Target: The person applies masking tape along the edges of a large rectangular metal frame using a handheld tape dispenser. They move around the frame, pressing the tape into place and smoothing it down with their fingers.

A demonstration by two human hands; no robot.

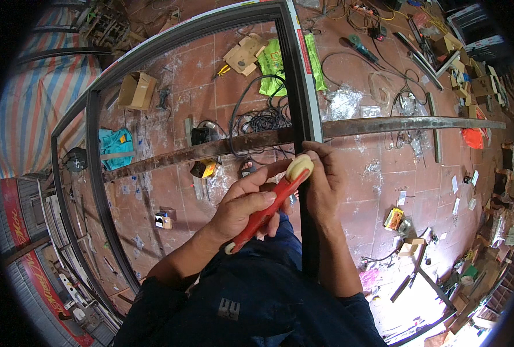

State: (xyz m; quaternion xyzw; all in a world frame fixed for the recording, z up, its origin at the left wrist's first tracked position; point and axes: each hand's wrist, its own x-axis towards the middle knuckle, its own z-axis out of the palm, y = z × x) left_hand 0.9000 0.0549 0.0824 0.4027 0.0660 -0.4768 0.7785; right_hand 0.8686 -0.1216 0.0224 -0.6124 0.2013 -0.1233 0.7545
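Observation:
My left hand (pixel 247 199) is closed round a red tool (pixel 261 218) with rounded cream ends, held at a slant; its exact kind does not show. The tool's upper end lies over a bar of a dark window or door frame (pixel 297 87). My right hand (pixel 321 188) is closed at that bar, fingers curled over it and the thumb close to the cream end. Part of its grip is hidden. The large frame reaches away from me and to the left, with a light strip along its outer edge.
A long rusty metal bar (pixel 210 149) crosses beneath the frame. On the tiled floor lie coiled black cable (pixel 262 121), a green bag (pixel 272 66), a cardboard box (pixel 137 91), a teal power tool (pixel 363 48) and a teal bag (pixel 116 147). Striped sheeting (pixel 43 104) hangs at left.

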